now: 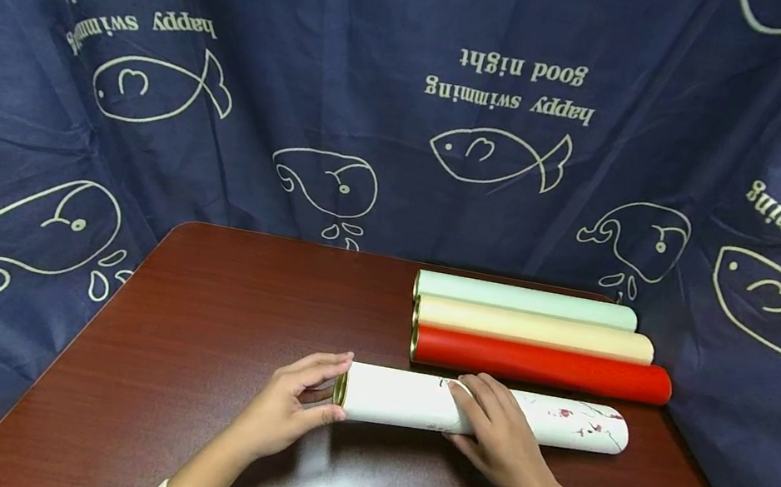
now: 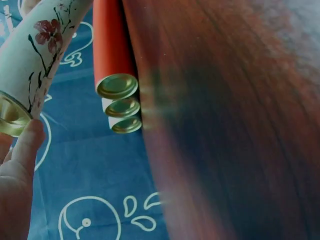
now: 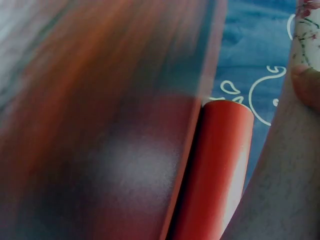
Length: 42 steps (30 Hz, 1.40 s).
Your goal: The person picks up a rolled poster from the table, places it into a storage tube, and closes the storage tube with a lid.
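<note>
A white paper tube [image 1: 397, 399] with red blossoms and dark branches lies crosswise in front of me, its gold metal end to the left. My left hand [image 1: 288, 407] holds that end, thumb below and fingers above the rim. Over the tube's middle, my right hand [image 1: 501, 435] grips it with the fingers across the top and the thumb at the near side. The left wrist view shows the blossom print and the metal end [image 2: 14, 116] beside my fingers. Only a strip of the tube [image 3: 309, 35] appears in the right wrist view.
Behind the held tube, a red tube [image 1: 542, 365], a cream tube [image 1: 537, 330] and a pale green tube [image 1: 526, 300] lie side by side on the brown table [image 1: 238, 297]. A dark blue curtain [image 1: 399, 85] with white fish prints hangs around the table.
</note>
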{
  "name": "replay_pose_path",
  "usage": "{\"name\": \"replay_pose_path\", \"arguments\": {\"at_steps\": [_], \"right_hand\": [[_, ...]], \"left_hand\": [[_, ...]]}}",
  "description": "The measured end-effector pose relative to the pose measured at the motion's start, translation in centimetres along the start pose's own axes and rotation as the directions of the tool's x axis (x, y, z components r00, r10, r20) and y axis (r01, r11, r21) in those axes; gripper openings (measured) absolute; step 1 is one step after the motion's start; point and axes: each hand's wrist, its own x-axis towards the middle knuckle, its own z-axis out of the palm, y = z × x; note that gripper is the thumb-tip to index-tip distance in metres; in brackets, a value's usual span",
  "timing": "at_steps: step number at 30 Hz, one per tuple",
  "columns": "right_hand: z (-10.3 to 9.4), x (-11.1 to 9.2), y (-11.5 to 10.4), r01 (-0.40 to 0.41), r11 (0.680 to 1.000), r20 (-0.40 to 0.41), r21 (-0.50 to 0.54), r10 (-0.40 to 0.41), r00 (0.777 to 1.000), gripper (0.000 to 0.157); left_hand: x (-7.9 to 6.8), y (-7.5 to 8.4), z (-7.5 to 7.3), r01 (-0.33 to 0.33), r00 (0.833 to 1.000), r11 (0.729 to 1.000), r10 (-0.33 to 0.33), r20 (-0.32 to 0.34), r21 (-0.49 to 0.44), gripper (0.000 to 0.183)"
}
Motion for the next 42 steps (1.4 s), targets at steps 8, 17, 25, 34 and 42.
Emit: {"name": "replay_pose_path", "arguments": {"at_steps": [8, 17, 25, 34, 42], "right_hand": [[0.4, 0.8, 1.7, 0.002, 1.0, 0.112, -0.01, 0.0, 0.994, 0.077], [0.2, -0.1, 7.4, -0.073, 0.996, 0.175, -0.056, 0.082, 0.981, 0.075], [0.6, 0.7, 10.8, -0.1, 0.992, 0.232, -0.073, 0.114, 0.966, 0.074], [1.8, 1.1, 12.9, -0.14, 0.989, 0.242, -0.046, 0.147, 0.959, 0.074], [2.1, 0.5, 13.8, -0.202, 0.976, 0.241, -0.082, 0.216, 0.946, 0.076]], "left_hand": [[0.2, -0.8, -0.4, 0.176, 0.984, 0.984, -0.176, 0.018, 0.013, 0.064], [-2.1, -0.7, -5.1, 0.307, 0.952, 0.927, -0.295, -0.085, 0.215, 0.053], [-4.7, -0.4, -8.2, 0.333, 0.943, 0.902, -0.321, -0.088, 0.276, 0.047], [-6.8, 0.4, -10.5, 0.347, 0.938, 0.879, -0.324, -0.124, 0.326, 0.041], [-6.5, 0.2, -11.0, 0.346, 0.938, 0.877, -0.331, -0.103, 0.334, 0.042]]}}
